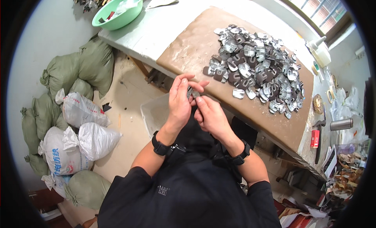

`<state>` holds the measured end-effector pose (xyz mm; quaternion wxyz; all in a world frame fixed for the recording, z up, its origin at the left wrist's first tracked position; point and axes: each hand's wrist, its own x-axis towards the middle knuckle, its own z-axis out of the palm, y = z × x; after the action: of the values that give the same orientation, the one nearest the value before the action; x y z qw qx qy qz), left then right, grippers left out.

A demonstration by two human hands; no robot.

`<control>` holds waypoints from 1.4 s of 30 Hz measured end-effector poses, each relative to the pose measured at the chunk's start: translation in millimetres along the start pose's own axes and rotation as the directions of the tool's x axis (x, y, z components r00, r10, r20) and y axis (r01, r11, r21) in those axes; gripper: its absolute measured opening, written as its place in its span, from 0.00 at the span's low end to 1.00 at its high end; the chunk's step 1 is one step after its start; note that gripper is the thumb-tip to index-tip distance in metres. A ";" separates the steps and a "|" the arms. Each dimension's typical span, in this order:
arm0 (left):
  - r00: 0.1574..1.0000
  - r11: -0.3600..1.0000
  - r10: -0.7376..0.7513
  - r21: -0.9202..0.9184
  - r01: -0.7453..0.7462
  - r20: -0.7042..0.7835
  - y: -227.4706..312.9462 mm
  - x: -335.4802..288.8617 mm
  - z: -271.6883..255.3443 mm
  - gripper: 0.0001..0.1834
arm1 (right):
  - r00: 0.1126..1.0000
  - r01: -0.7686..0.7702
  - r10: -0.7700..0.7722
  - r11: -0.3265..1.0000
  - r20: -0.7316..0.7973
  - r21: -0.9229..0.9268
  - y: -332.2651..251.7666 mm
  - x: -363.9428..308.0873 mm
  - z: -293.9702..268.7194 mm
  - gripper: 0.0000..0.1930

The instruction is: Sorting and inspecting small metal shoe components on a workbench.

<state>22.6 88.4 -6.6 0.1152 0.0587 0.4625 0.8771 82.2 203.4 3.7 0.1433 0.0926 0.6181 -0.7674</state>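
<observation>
My left hand (180, 101) is raised in front of my chest, near the table's edge, its fingers curled round a small shiny grey metal piece (190, 91). The thumb and forefinger of my right hand (211, 115) pinch at the same spot, where a small greyish bit shows; its exact shape is mostly hidden by the fingers. Beyond both hands lies a heap of small curved plates (254, 67), silvery and dark brown, several with U-shaped cutouts. They rest on a brown sheet (188, 43) covering the table.
A pale bin (150, 116) stands below my left hand. Stuffed green sacks (96, 65) and white sacks (98, 138) line the left wall. A green basin (117, 12) sits at the table's far left. Along the right edge are a hammer (319, 141), a red box (314, 138) and a metal cylinder (341, 124).
</observation>
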 end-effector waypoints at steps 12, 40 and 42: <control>0.967 0.909 -0.253 -0.333 0.249 0.033 -4.4 -9.2 -5.2 0.15 | 0.576 0.445 -0.817 0.314 0.000 -0.839 13.3 -12.3 4.9 0.13; 0.748 0.731 -0.617 -0.175 0.660 0.243 -35.6 0.3 -0.7 0.20 | 0.625 0.421 -0.772 0.204 0.119 -0.884 25.7 -27.3 -51.3 0.08; 0.723 0.701 -0.646 -0.184 0.689 0.246 -39.5 -0.2 3.4 0.19 | 0.586 0.474 -0.804 0.241 0.099 -0.847 18.3 -34.1 -51.2 0.09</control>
<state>29.3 112.6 -37.2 0.4698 -0.0580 0.3207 0.8204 118.6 253.3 -13.5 -0.2809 -0.1118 0.8863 -0.3509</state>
